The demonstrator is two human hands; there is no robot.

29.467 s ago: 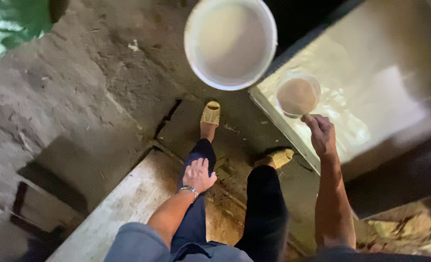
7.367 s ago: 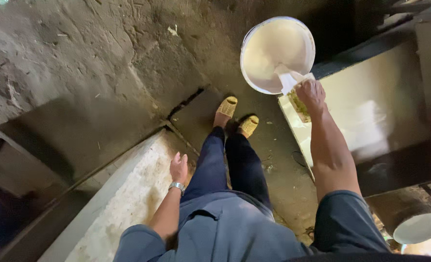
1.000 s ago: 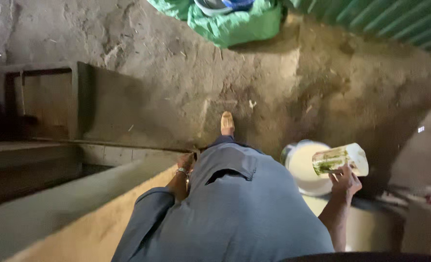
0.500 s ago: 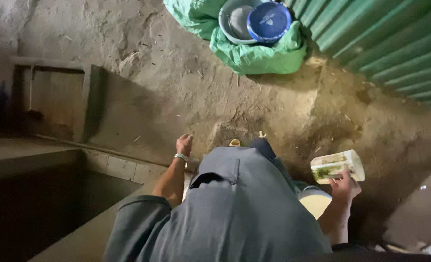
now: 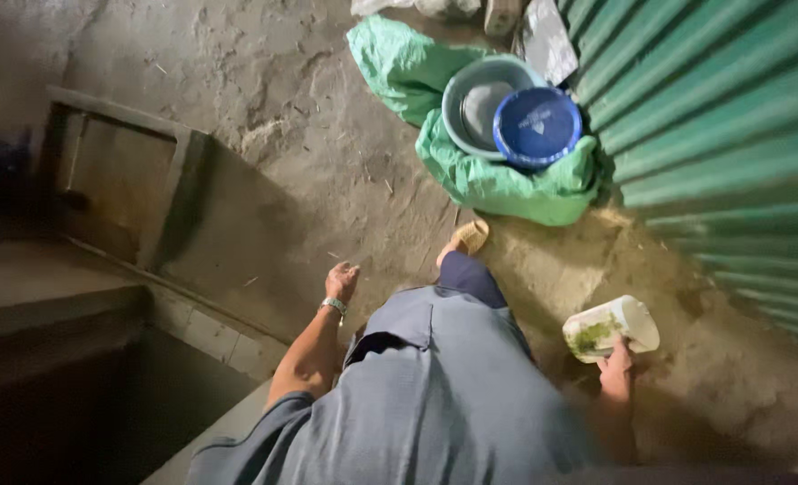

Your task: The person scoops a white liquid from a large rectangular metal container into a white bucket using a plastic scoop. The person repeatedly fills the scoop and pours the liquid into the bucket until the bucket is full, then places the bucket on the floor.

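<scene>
Right hand: the right hand (image 5: pixel 616 370) grips the white plastic scoop (image 5: pixel 611 327) from below, fingers wrapped on its near end, arm hanging down at the person's side.
Scoop: it sits just above and in front of the hand, tilted, its open mouth turned up toward the camera; a smear of green shows inside. It hangs over the bare dirt floor (image 5: pixel 327 162), near the foot of the green corrugated wall (image 5: pixel 731 153).
Left hand: the left hand (image 5: pixel 341 281) hangs free with the fingers loosely curled, holding nothing; a metal bracelet (image 5: pixel 332 305) circles the wrist. It is well apart from the scoop, on the other side of the body.
Feet: one yellow sandal (image 5: pixel 469 237) shows ahead of the grey shirt, stepping toward the green sack (image 5: pixel 498 184).
On the sack: a grey basin (image 5: pixel 475 112) with a blue bowl (image 5: pixel 536 127) lying partly over its rim.
At the left: a low concrete ledge (image 5: pixel 48 287) and a sunken frame in the floor.
Since half a second ago: the grip on the scoop is the same, but the white bucket that showed under the right arm is gone from sight; the sack and bowls have come closer and lower in view, and the green wall fills more of the right side.
</scene>
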